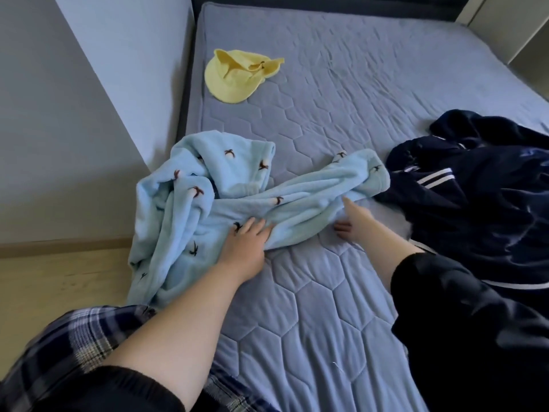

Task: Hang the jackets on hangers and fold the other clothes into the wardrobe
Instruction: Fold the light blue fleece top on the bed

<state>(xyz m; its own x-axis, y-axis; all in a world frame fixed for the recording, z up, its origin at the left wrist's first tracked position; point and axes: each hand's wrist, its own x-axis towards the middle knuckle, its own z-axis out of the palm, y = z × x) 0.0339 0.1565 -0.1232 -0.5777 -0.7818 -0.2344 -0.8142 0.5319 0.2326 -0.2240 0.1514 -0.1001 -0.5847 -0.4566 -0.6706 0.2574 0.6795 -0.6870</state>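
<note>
A light blue fleece garment (208, 200) with small dark motifs lies crumpled across the left edge of the bed, partly hanging over the side. My left hand (246, 242) rests on its lower edge with fingers spread flat on the fabric. My right hand (353, 221) touches the garment's right part, fingers partly tucked under the fabric, thumb on the mattress. A dark navy jacket (475, 197) with white stripes lies bunched at the right of the bed.
A yellow cap (234, 78) sits near the bed's far left corner. The blue quilted mattress (326, 307) fills the middle. A grey wall panel (74, 114) and wooden floor (59, 286) are at left. Plaid fabric (80, 340) covers my lap.
</note>
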